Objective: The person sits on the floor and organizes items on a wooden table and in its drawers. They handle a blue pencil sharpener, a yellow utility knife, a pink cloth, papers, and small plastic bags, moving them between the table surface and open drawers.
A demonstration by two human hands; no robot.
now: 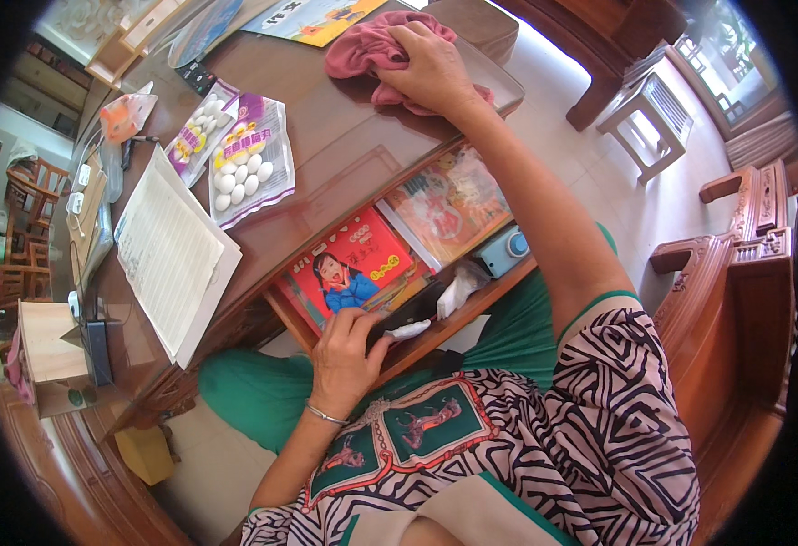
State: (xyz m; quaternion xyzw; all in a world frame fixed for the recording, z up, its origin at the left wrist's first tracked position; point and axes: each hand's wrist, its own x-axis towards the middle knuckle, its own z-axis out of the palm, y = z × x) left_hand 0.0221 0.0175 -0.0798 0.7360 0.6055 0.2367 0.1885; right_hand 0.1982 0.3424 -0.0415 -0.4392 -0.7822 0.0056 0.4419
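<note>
My right hand (427, 67) presses on a crumpled pink cloth (364, 51) near the far right corner of the dark wooden table (324, 136). My left hand (345, 341) rests at the left front corner of a pulled-out drawer (433, 345), fingers bent and partly over its inside; whether it grips anything is hidden. Inside the drawer lie a red booklet (364, 256) with a child's picture, a printed plastic packet (450, 208), white crumpled tissue (460, 290) and a light-blue device (504, 251) with a round knob.
Left on the table are an open book (170, 259), two printed bags with white egg-shaped pieces (243, 179), an orange-and-white wrapped item (125, 117) and a black remote (196, 77). A colourful booklet (310, 19) lies at the far edge. A plastic stool (651, 123) and carved wooden seat (713, 273) stand right.
</note>
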